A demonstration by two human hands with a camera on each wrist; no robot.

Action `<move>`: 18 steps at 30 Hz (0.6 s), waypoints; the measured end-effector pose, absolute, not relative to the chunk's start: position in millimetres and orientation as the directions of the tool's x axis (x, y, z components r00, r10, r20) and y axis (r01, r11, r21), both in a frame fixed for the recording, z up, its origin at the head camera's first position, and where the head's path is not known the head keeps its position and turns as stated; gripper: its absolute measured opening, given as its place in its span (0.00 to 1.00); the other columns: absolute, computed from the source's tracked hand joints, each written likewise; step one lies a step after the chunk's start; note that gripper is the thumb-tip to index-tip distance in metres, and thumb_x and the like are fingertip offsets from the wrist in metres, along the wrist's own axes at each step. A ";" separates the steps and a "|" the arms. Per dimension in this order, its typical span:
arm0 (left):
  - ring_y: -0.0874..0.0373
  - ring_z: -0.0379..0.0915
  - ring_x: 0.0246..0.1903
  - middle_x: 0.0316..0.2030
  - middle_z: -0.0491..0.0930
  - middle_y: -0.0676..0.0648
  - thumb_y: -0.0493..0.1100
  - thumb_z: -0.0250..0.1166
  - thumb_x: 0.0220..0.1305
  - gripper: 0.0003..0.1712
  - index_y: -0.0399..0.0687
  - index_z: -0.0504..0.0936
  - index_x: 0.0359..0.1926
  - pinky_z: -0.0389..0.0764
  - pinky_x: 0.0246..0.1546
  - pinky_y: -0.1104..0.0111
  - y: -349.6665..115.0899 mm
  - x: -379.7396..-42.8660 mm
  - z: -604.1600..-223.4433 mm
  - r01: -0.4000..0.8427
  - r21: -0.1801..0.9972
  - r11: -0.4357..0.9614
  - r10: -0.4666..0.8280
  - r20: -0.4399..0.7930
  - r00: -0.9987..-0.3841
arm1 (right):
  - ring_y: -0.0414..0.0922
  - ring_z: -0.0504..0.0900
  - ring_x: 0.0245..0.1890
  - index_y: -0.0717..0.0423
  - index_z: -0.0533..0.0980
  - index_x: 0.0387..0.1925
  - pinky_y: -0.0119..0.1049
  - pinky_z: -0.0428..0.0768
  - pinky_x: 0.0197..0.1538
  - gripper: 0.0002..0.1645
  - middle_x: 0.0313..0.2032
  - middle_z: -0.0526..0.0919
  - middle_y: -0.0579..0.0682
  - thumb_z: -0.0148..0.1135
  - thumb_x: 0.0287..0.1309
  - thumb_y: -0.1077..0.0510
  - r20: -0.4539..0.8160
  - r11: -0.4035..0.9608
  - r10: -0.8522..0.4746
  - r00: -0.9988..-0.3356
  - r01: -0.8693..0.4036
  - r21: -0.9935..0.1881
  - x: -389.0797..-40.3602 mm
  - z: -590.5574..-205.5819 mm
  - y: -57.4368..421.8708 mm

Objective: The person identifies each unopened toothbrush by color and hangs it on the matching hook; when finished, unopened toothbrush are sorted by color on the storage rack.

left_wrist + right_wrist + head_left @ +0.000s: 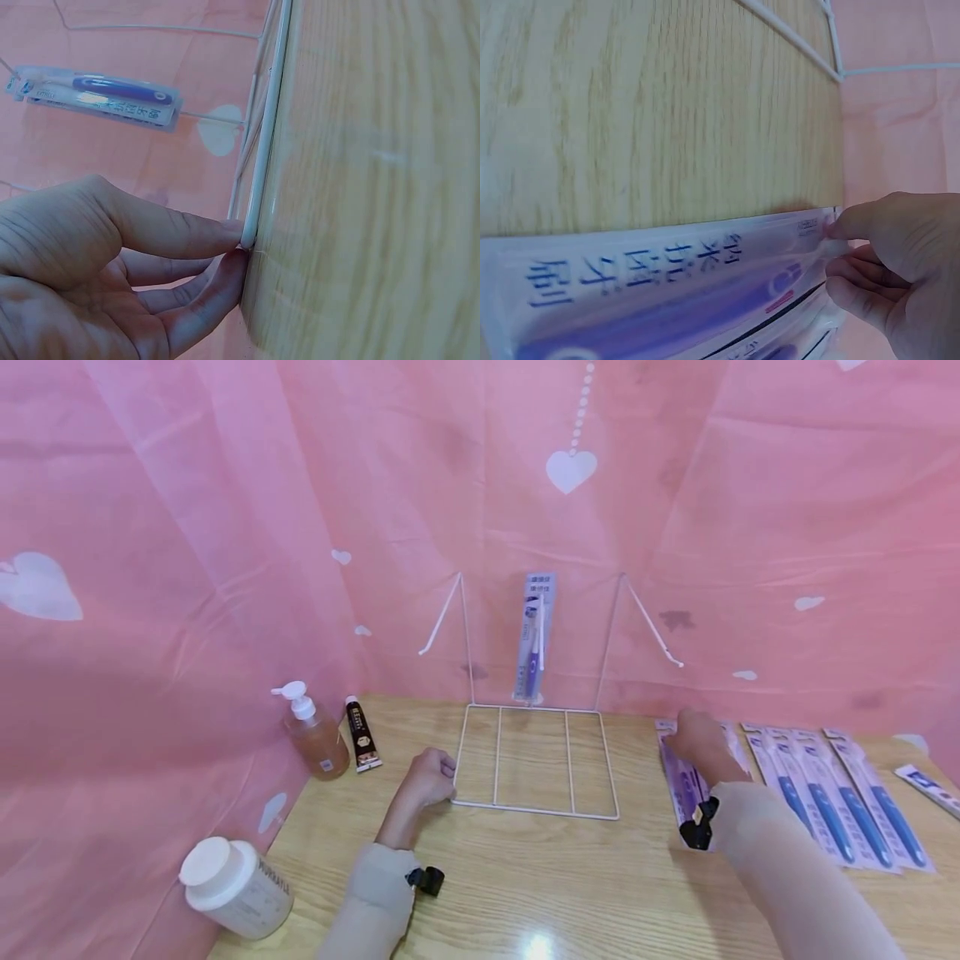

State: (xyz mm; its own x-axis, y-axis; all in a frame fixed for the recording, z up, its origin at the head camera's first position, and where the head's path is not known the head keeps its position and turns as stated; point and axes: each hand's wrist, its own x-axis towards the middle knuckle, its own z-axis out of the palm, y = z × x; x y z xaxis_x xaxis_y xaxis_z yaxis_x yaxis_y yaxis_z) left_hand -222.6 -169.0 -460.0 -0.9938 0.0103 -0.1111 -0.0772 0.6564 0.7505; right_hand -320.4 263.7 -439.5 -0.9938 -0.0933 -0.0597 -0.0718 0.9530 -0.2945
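A white wire rack (536, 811) stands at the table's back, with hooked arms rising behind its flat base. My left hand (429, 779) holds the base's front left corner; the left wrist view shows thumb and finger pinching the wire (262, 172). One packaged purple toothbrush (534, 635) hangs upright from the rack's middle hook. To the right, several more purple toothbrush packs (682, 793) lie side by side. My right hand (703, 745) is over their far end, and in the right wrist view its thumb and fingers pinch the edge of a toothbrush pack (660, 285).
Several blue toothbrush packs (840, 793) lie farther right, beside a white and blue tube (928, 789). On the left are an amber pump bottle (318, 743), a dark tube (362, 735) and a white jar (240, 893). Pink cloth (420, 460) hangs behind the table.
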 end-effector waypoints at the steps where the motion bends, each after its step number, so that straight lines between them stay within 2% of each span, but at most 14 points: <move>1: 0.52 0.75 0.33 0.30 0.78 0.45 0.22 0.68 0.34 0.22 0.31 0.82 0.39 0.80 0.38 0.64 -168.6 -222.6 -459.5 -0.076 0.750 0.657 0.012 -0.111 -0.994 | 0.53 0.74 0.25 0.72 0.73 0.31 0.46 0.74 0.32 0.15 0.24 0.74 0.59 0.63 0.55 0.60 -0.054 0.953 -0.098 -0.994 -0.078 -0.292 -320.2 -438.8 263.5; 8: 0.52 0.75 0.33 0.31 0.78 0.45 0.22 0.69 0.34 0.24 0.31 0.82 0.40 0.80 0.37 0.64 -167.5 -222.9 -459.3 -0.077 0.748 0.660 0.013 -0.114 -0.993 | 0.53 0.72 0.24 0.67 0.71 0.26 0.44 0.72 0.29 0.11 0.23 0.72 0.56 0.63 0.52 0.62 -0.014 0.944 -0.122 -0.992 -0.112 -0.311 -318.7 -430.4 261.8; 18: 0.52 0.75 0.34 0.31 0.78 0.45 0.22 0.69 0.35 0.24 0.31 0.81 0.41 0.80 0.39 0.63 -167.1 -221.7 -460.0 -0.079 0.741 0.667 0.012 -0.116 -0.993 | 0.49 0.67 0.18 0.57 0.65 0.16 0.42 0.66 0.22 0.16 0.15 0.67 0.50 0.62 0.52 0.61 0.132 0.930 -0.201 -0.971 -0.231 -0.285 -310.6 -408.0 250.2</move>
State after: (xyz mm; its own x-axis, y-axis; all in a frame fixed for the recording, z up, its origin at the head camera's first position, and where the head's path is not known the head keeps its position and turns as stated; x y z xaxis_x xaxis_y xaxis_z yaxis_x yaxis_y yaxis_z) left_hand -221.7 -167.1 -460.0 -0.9932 0.0116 -0.1161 -0.0788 0.6671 0.7408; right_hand -310.6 250.2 -408.0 -0.9707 -0.2010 0.1317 -0.2313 0.9302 -0.2849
